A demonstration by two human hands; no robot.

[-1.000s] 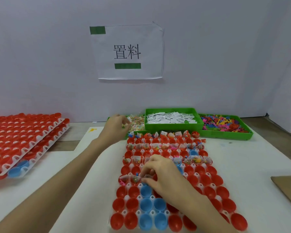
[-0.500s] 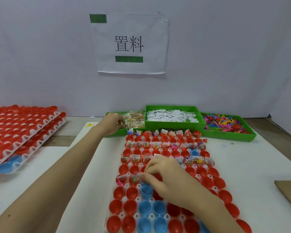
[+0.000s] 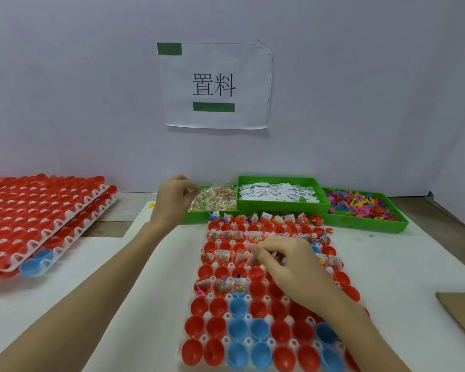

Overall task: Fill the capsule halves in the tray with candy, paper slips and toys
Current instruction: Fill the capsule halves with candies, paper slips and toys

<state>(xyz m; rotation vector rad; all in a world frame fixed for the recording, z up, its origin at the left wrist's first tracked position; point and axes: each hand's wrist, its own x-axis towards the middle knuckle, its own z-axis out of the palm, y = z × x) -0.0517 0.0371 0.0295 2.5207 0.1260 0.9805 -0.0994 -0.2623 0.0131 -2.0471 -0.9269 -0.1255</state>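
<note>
Lifting now from the candy bin [image 3: 212, 200] with the left hand [image 3: 172, 201], fingers pinching what seems a candy packet, while the right hand [image 3: 287, 264], fingers curled over something small and unclear, moving up the capsule tray [image 3: 199, 312], its near rows waiting unfilled.

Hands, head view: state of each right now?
Left hand: fingers curled, pinching a small pale bit beside the candy bin.
Right hand: fingers curled over the capsule tray; contents cannot be told.

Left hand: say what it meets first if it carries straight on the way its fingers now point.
The left hand points right toward the candy bin, so it would probably meet the candy packets first; how high it hovers above them is unclear.
</note>
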